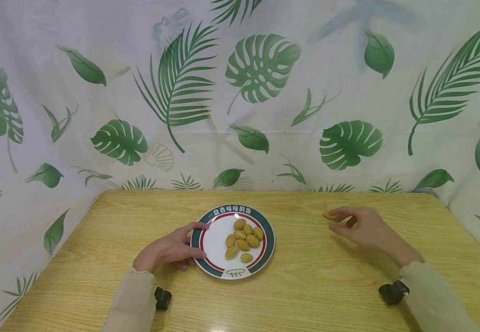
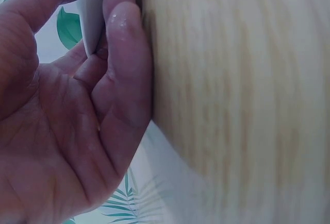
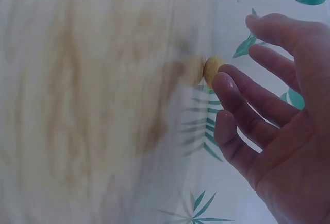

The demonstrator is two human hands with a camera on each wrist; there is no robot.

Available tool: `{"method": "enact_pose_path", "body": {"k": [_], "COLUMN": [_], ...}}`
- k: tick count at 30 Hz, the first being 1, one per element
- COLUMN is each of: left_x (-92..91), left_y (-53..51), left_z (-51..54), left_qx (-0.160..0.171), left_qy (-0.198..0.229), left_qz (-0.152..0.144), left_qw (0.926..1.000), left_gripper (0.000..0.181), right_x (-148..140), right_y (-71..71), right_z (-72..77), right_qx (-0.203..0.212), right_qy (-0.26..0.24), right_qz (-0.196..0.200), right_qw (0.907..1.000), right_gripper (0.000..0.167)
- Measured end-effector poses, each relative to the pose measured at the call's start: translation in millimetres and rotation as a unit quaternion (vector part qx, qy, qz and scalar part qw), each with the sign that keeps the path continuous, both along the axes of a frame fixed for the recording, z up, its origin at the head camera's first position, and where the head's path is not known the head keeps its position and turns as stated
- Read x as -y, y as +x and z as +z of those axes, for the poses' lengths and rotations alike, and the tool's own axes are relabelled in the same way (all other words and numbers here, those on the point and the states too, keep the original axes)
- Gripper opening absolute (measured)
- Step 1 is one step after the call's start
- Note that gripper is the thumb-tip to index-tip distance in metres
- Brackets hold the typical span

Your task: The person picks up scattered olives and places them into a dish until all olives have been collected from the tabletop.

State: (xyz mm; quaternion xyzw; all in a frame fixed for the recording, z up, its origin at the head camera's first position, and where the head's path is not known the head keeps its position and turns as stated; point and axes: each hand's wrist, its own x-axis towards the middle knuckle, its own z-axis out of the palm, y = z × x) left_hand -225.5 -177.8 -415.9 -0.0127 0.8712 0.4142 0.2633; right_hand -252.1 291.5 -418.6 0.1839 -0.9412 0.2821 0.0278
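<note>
A white plate with a dark green rim and a red ring lies on the table. Several small yellow-brown baby potatoes are heaped on its right half. My left hand grips the plate's left edge, thumb on top and other fingers underneath; the left wrist view shows the plate's pale edge between them. Off to the right, my right hand is beside a single potato on the tabletop. Its fingers are loosely bent and spread, the thumb apart; whether a fingertip touches the potato I cannot tell.
The wood-grain table ends at the back against a white curtain printed with green leaves. More of this cloth hangs along both sides. Each wrist carries a small black camera on a strap.
</note>
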Motion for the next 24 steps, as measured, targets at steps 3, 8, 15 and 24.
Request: {"method": "enact_pose_path", "body": {"k": [3,8,15,24], "left_x": [0.4,-0.1,-0.5,0.5], "left_y": [-0.2,-0.4,-0.4,-0.6], "left_z": [-0.4,-0.2,-0.6,-1.0], "left_qx": [-0.001,-0.002,-0.005,-0.004], "left_qy": [0.001,-0.001,-0.001,-0.004], "left_qz": [-0.001,-0.004,-0.005,-0.003], "left_qw": [1.0,1.0,1.0,1.0], "left_gripper": [0.069,0.068,0.067,0.069], "right_x": [-2.1,-5.6,-9.3,-4.2], "right_y": [-3.2,-8.6,-18.7,-30.7], "right_z": [-1.3,-4.7,-6.6,-1.9], "right_qx": [0.007,0.005,0.006,0.036], "right_qy": [0.004,0.016,0.016,0.016], "right_qz": [-0.005,-0.01,-0.004,-0.003], "right_qw": [1.0,0.9998,0.9998,0.9992], "right_gripper": [0.035,0.035,0.032,0.038]}}
